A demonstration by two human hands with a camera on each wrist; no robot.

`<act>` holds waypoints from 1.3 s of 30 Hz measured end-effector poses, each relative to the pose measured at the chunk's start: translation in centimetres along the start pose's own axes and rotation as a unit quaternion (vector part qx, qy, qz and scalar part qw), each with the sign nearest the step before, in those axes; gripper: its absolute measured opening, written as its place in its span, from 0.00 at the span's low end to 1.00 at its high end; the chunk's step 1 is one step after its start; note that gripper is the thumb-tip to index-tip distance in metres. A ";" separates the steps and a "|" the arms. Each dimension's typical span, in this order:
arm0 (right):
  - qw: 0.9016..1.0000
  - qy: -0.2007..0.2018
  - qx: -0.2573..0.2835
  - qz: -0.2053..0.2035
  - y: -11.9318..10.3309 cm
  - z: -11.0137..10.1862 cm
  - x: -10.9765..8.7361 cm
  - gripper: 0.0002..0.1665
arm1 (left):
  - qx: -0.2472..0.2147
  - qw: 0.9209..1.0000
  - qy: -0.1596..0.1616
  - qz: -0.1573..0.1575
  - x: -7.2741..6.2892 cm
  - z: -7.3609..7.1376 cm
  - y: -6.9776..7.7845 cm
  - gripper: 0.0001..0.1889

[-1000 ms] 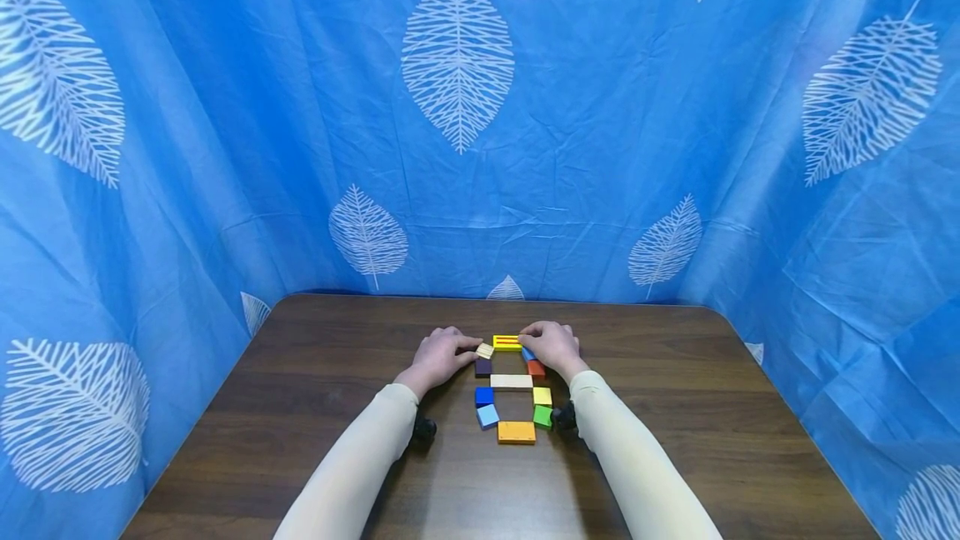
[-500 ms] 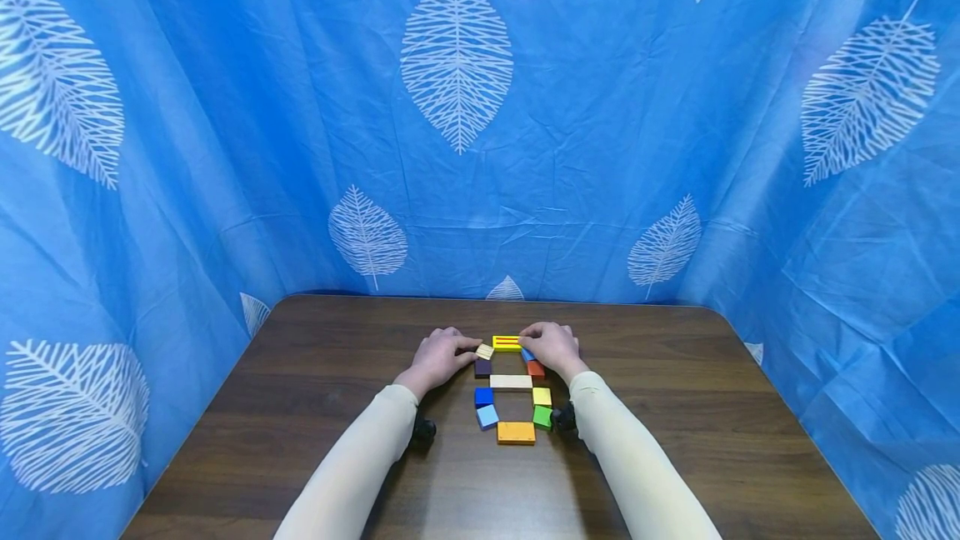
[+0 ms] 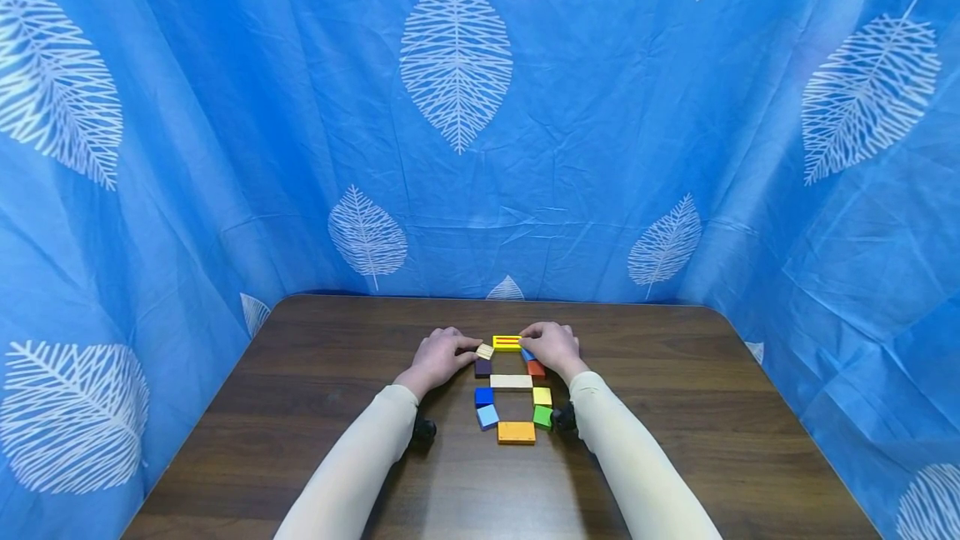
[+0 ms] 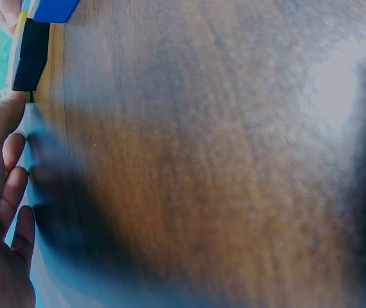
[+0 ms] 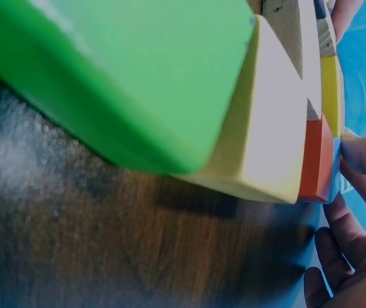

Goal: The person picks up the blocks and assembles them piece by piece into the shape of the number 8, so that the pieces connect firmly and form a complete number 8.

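Observation:
My left hand pinches a small tan wooden block at the far left corner of a ring of toy blocks. Opposite it, the thumb and index finger of my right hand grip a blue block, partly hidden by the hand. Between the two lies a yellow block with red stripes. Just nearer sit a dark block on the left and a red-orange block on the right. In the left wrist view, the thumb reaches the end of the dark block.
A long pale block crosses the middle of the ring. Its near half has a blue block, a light blue block, a pale yellow block, a green block and an orange block. Blue curtains surround the wooden table.

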State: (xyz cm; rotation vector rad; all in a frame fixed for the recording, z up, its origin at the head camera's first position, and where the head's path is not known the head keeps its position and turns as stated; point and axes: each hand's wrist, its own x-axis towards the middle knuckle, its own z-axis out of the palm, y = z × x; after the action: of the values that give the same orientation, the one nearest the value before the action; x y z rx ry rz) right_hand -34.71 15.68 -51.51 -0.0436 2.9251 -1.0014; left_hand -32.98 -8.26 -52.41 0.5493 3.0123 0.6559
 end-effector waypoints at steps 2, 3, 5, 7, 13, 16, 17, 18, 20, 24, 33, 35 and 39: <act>1.000 0.000 0.000 -0.001 0.0 0.0 0.0 0.13 | -0.001 1.000 0.001 0.001 0.0 0.1 0.0 0.18; 1.000 0.000 0.000 -0.002 0.0 0.0 0.0 0.13 | -0.001 1.000 0.002 0.002 0.0 0.1 -0.1 0.18; 1.000 0.000 0.001 -0.003 0.1 -0.1 0.0 0.13 | -0.003 1.000 0.001 0.004 -0.1 0.0 0.0 0.18; 1.000 0.000 0.003 -0.005 0.2 -0.1 0.0 0.13 | -0.004 1.000 -0.002 0.007 -0.1 -0.1 -0.1 0.19; 1.000 0.000 0.012 -0.016 0.4 -0.4 -0.1 0.15 | -0.013 1.000 -0.008 0.013 -0.1 -0.3 -0.3 0.20; 1.000 0.002 0.023 -0.018 0.6 -0.6 0.0 0.16 | -0.025 1.000 -0.012 0.008 -0.1 -0.4 -0.5 0.21; 0.999 0.004 0.027 -0.018 0.7 -0.7 0.0 0.16 | -0.029 0.999 -0.012 0.006 -0.1 -0.5 -0.5 0.21; 0.999 0.005 0.031 -0.018 0.7 -0.8 0.0 0.16 | -0.033 0.999 -0.012 0.002 -0.1 -0.6 -0.6 0.21; 0.999 0.010 0.032 -0.022 0.9 -1.1 0.0 0.16 | -0.039 0.999 -0.012 -0.006 -0.2 -0.8 -0.7 0.22; 0.999 0.023 0.024 -0.036 1.2 -1.7 -0.2 0.16 | -0.046 0.999 0.000 -0.018 -0.4 -1.3 -0.9 0.23; 0.995 0.049 -0.027 -0.081 2.3 -3.1 -1.2 0.17 | -0.018 0.999 0.028 -0.033 -1.1 -2.3 -1.0 0.25; 0.994 0.052 -0.038 -0.084 2.5 -3.4 -1.5 0.18 | -0.007 0.999 0.032 -0.032 -1.4 -2.7 -1.0 0.25; 0.992 0.061 -0.055 -0.093 2.9 -3.9 -2.4 0.19 | 0.008 0.998 0.043 -0.038 -2.2 -3.4 -1.1 0.26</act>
State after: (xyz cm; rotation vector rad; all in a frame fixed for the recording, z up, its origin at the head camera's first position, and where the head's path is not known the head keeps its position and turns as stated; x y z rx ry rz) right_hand -32.59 20.41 -50.10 -0.2741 3.1345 -0.8928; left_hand -31.58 -11.33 -49.90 0.4153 3.1029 0.6677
